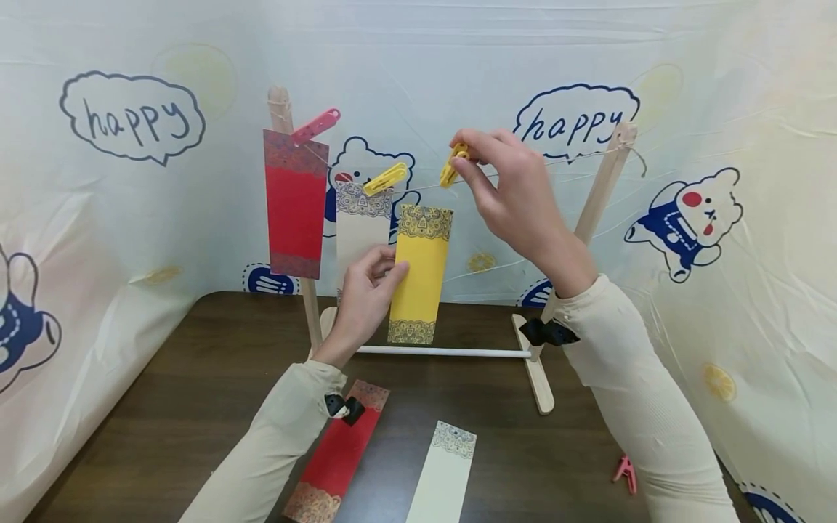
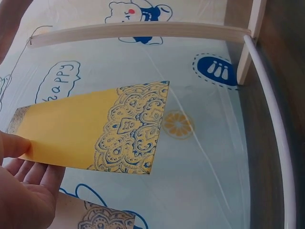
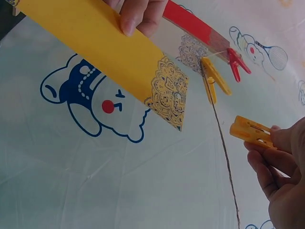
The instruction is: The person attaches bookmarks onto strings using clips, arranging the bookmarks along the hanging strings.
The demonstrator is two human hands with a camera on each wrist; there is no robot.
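Note:
My left hand (image 1: pixel 366 294) pinches a yellow paper strip (image 1: pixel 421 280) with lace-patterned ends by its left edge, thumb in front. The strip hangs upright just under the string (image 3: pixel 226 157). Up and to the right, my right hand (image 1: pixel 516 189) pinches a yellow clothespin (image 1: pixel 454 165) between thumb and fingers, close to the string. Left of the yellow strip, a white strip (image 1: pixel 360 232) hangs from another yellow clothespin (image 1: pixel 386 179), its lower part behind my left hand. Farther left a red strip (image 1: pixel 294 211) hangs from a pink clothespin (image 1: pixel 316 126).
Two wooden posts (image 1: pixel 604 181) hold the string, joined low by a white rod (image 1: pixel 445 351). On the dark table (image 1: pixel 163 407) lie another red strip (image 1: pixel 349 443), a white strip (image 1: pixel 445 479) and a pink clothespin (image 1: pixel 625 474). A printed curtain (image 1: pixel 425 58) stands behind.

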